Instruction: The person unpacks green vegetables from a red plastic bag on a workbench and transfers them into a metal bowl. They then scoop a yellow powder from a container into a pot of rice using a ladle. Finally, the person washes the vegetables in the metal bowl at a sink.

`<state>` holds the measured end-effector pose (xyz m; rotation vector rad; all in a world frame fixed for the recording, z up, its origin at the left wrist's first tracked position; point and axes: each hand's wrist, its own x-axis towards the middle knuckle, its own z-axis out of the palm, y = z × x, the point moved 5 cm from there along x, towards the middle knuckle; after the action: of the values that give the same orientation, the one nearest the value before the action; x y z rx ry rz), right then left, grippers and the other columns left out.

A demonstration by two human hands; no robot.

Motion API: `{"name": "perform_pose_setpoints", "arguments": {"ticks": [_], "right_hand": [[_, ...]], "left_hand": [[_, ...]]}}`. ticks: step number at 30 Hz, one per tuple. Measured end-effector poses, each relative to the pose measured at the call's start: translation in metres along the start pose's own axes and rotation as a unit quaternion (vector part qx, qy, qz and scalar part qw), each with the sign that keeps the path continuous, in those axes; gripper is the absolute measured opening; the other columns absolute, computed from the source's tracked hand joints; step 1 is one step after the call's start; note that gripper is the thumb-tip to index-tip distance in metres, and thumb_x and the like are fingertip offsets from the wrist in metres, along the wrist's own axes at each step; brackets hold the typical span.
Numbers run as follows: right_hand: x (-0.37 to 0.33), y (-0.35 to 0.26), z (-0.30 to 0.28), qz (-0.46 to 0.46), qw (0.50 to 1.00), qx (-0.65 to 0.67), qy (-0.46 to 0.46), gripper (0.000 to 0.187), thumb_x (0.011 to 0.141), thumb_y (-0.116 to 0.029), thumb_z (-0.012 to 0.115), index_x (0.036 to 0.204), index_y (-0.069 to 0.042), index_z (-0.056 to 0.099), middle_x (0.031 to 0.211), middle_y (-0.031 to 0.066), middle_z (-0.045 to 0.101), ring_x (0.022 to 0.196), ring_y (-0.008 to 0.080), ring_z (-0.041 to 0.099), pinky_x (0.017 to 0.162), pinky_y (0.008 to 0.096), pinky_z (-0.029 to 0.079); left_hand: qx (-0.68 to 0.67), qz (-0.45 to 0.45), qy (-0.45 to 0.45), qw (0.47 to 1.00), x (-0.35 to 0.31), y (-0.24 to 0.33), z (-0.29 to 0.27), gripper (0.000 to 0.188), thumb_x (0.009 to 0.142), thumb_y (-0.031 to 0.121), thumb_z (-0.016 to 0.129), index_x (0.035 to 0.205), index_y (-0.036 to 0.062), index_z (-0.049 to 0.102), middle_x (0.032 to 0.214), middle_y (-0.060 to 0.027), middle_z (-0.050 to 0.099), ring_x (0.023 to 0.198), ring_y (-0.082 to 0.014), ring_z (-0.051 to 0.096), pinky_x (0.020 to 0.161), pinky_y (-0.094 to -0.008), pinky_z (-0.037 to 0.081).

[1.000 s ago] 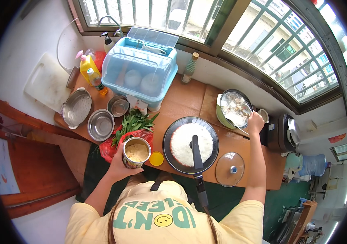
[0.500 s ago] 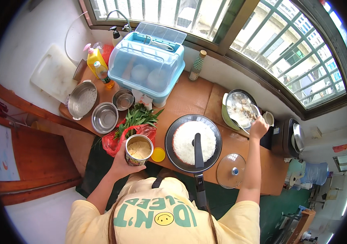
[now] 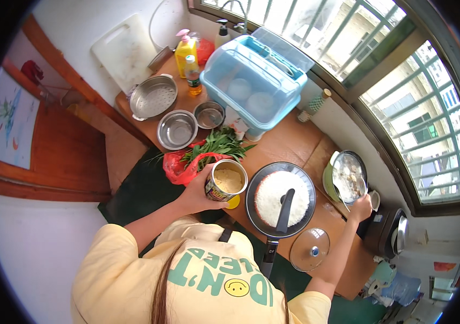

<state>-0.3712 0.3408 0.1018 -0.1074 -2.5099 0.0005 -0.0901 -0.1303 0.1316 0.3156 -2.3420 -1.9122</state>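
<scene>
My left hand (image 3: 197, 193) is wrapped round an open tin can (image 3: 226, 183) of pale yellow powder, tilted slightly, in front of my chest. Just behind it sits a yellow plastic lid (image 3: 233, 202), partly hidden. Over at the right, my right hand (image 3: 360, 208) is closed on what looks like a spoon, its bowl unclear, at the rim of a green pot (image 3: 328, 177). Whitish, lumpy food (image 3: 348, 175) fills that pot, and a thin metal handle leans over its near edge. Between my hands stands a black frying pan (image 3: 249, 208) of white, rice-like food, with a black-handled utensil across it.
A glass lid (image 3: 309, 249) lies right of the pan's handle. Leafy greens (image 3: 219, 144) in a red bag (image 3: 178, 168) sit beside the can. Metal bowls (image 3: 177, 129), a colander (image 3: 154, 97) and a blue dish box (image 3: 254, 81) stand behind. A dark cooker (image 3: 383, 232) is far right.
The view has swung left, so the scene sits further right and lower. The can stays in my left hand, now partly over the yellow lid; my right hand remains at the pot's rim.
</scene>
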Motion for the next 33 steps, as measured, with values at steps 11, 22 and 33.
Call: {"name": "perform_pose_setpoints", "arguments": {"ticks": [11,22,33], "right_hand": [[-0.015,0.020,0.040,-0.023,0.993,-0.090,-0.075,0.026,0.092,-0.025,0.049,0.098,-0.007,0.066,0.086,0.0148,0.067,0.072,0.0339,0.063,0.061,0.0434,0.048],[-0.102,-0.320,-0.038,0.010,0.786,0.569,-0.242,0.017,0.091,-0.011,0.053,0.092,0.003,0.065,0.066,0.0009,0.057,0.057,0.0057,0.049,0.050,0.0211,0.038],[-0.221,-0.557,0.088,0.305,0.576,0.553,-0.520,0.023,0.087,-0.007,0.044,0.102,0.005,0.055,0.068,0.0090,0.058,0.044,0.0116,0.047,0.046,0.0296,0.049]], "left_hand": [[-0.057,-0.029,0.083,0.994,-0.024,-0.033,-0.040,0.090,0.058,0.020,0.084,0.131,0.0049,0.033,0.122,-0.0110,0.049,0.117,-0.0200,0.046,0.099,-0.0328,0.036],[-0.007,0.006,0.155,0.988,-0.020,-0.066,-0.118,0.086,0.060,0.019,0.083,0.130,0.0064,0.035,0.121,-0.0112,0.049,0.115,-0.0205,0.048,0.099,-0.0336,0.037],[0.127,0.085,0.120,0.981,0.007,-0.101,-0.261,0.087,0.057,0.017,0.084,0.128,0.0064,0.036,0.118,-0.0114,0.045,0.113,-0.0255,0.046,0.098,-0.0354,0.038]]}}
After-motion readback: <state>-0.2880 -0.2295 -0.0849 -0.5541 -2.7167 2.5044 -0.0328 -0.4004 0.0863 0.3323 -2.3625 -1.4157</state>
